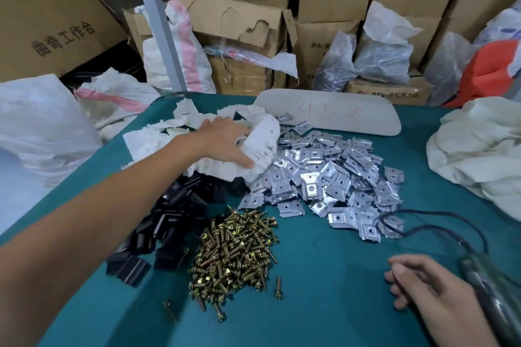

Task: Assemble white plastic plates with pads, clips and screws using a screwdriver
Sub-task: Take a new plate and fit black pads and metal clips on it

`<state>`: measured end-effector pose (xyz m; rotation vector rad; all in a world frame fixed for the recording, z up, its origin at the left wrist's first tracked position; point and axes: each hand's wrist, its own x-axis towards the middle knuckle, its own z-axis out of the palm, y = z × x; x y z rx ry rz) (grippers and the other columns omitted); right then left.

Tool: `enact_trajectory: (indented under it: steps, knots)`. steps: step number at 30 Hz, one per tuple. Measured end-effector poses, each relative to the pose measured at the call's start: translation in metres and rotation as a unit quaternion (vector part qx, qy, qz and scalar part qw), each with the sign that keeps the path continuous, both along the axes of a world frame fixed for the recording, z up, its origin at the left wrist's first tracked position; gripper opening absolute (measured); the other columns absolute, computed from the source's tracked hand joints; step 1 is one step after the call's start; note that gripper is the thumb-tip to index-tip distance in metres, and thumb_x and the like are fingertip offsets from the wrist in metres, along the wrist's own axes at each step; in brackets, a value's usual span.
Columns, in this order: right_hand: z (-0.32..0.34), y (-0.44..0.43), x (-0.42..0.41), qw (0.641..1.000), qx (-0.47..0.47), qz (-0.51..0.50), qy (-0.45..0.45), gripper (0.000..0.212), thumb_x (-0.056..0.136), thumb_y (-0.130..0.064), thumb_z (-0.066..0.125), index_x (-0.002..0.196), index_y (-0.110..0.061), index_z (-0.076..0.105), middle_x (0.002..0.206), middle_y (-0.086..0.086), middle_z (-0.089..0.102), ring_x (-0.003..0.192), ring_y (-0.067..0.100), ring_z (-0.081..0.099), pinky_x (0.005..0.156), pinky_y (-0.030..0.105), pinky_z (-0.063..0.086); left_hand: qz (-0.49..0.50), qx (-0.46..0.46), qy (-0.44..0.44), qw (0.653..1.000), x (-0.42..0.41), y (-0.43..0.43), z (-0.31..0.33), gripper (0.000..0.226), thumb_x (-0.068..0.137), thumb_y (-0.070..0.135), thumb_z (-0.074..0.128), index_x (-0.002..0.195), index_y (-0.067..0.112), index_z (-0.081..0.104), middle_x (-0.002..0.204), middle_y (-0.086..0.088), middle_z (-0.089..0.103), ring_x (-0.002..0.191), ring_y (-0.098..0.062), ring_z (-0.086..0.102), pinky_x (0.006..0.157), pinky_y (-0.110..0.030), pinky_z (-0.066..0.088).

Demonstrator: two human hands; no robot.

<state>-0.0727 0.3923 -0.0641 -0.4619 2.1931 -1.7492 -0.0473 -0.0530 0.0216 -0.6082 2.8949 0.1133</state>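
One white plate (pixel 263 138) sits at the near edge of the plate heap (pixel 158 141), far side of the green surface (pixel 338 276), and the left hand (pixel 225 141) grips it, thumb laid along its lower edge. No assembled piece shows, so I judge the work at its very start: pad, clip and screw all wait. The black pads (pixel 169 220), metal clips (pixel 324 177) and brass screws (pixel 234 256) lie in separate loose piles. The right hand (pixel 417 282) rests on the surface, fingers loosely curled and holding nothing, just beside the screwdriver (pixel 485 293) (blurred, untouched).

Heaps: white plates (pixel 262 138); pads (pixel 174 214); clips (pixel 324 175); screws (pixel 236 251)
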Motion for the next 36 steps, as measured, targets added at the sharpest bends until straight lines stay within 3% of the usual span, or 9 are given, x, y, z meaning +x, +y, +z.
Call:
enact_trajectory:
  steps: [3,6,13,20,23,25,30,34,36]
  knots:
    - [-0.001,0.002,0.0,1.0,0.002,0.006,0.001,0.018,0.093,0.006,0.066,0.087,-0.009,0.075,0.073,0.016,0.073,0.054,0.017,0.063,0.05,0.024,0.055,-0.034,-0.015,0.008,0.999,0.013,0.021,-0.001,0.089,0.061,0.078,0.07,0.138,0.043,0.043,0.137,-0.007,0.043,0.13,-0.033,0.038,0.11,-0.054,0.025]
    - [-0.002,0.003,-0.001,1.0,0.004,0.015,0.013,0.015,0.094,0.001,0.067,0.088,-0.011,0.075,0.075,0.014,0.074,0.056,0.016,0.063,0.053,0.023,0.056,-0.058,0.01,0.068,0.996,0.029,0.027,0.007,0.058,0.074,0.059,0.077,0.124,0.042,0.052,0.122,0.001,0.047,0.12,-0.026,0.042,0.101,-0.045,0.033]
    - [-0.008,0.005,-0.002,0.999,-0.009,0.031,0.022,0.025,0.094,-0.005,0.069,0.084,-0.027,0.077,0.075,0.012,0.074,0.059,0.017,0.064,0.056,0.025,0.057,-0.05,-0.017,0.171,0.984,0.048,0.037,0.025,0.039,0.094,0.043,0.065,0.128,0.023,0.066,0.124,-0.004,0.068,0.118,-0.029,0.058,0.094,-0.046,0.048]
    - [-0.015,0.004,-0.005,0.999,-0.019,0.031,0.017,0.024,0.095,-0.008,0.07,0.087,-0.03,0.076,0.077,0.011,0.073,0.064,0.018,0.066,0.059,0.027,0.058,0.007,0.136,0.293,0.947,0.06,0.081,0.029,0.019,0.099,0.038,0.062,0.103,0.023,0.073,0.107,0.005,0.073,0.099,-0.013,0.065,0.089,-0.037,0.052]
    - [-0.018,0.006,-0.003,0.999,-0.022,0.036,0.022,0.021,0.096,-0.012,0.07,0.088,-0.031,0.075,0.079,0.008,0.073,0.065,0.018,0.066,0.059,0.027,0.058,0.041,0.26,0.366,0.893,0.078,0.126,0.028,0.011,0.092,0.046,0.068,0.091,0.037,0.073,0.076,0.012,0.07,0.059,0.0,0.056,0.055,-0.024,0.048]
    - [-0.016,0.004,-0.003,0.999,-0.03,0.024,0.02,0.016,0.097,-0.021,0.068,0.088,-0.032,0.075,0.078,0.006,0.073,0.064,0.016,0.064,0.059,0.026,0.056,0.072,0.367,0.375,0.848,0.091,0.164,0.014,0.014,0.085,0.056,0.071,0.093,0.045,0.073,0.082,0.007,0.072,0.056,-0.004,0.056,0.047,-0.016,0.045]
    - [0.0,0.004,0.002,0.996,-0.059,0.06,-0.005,0.032,0.098,-0.064,0.053,0.112,-0.041,0.072,0.071,0.011,0.072,0.055,0.028,0.066,0.051,0.033,0.054,0.119,0.551,0.364,0.742,0.103,0.234,-0.035,0.035,0.078,0.057,0.075,0.089,0.024,0.08,0.088,-0.009,0.076,0.079,-0.017,0.069,0.069,-0.019,0.053]
    - [0.002,0.007,0.008,0.992,-0.076,0.089,-0.053,0.045,0.084,-0.065,0.066,0.104,-0.027,0.078,0.071,0.01,0.071,0.048,0.025,0.062,0.044,0.034,0.05,0.153,0.584,0.353,0.715,0.102,0.254,-0.051,0.048,0.082,0.055,0.071,0.074,0.007,0.071,0.083,-0.015,0.07,0.08,-0.016,0.066,0.074,-0.015,0.049]
    - [-0.001,0.005,0.01,0.991,-0.086,0.081,-0.069,0.042,0.081,-0.059,0.079,0.096,-0.02,0.079,0.07,0.012,0.07,0.046,0.023,0.058,0.041,0.034,0.047,0.176,0.608,0.347,0.692,0.104,0.256,-0.05,0.051,0.088,0.054,0.065,0.083,0.004,0.073,0.087,-0.022,0.07,0.081,-0.02,0.066,0.075,-0.021,0.052]
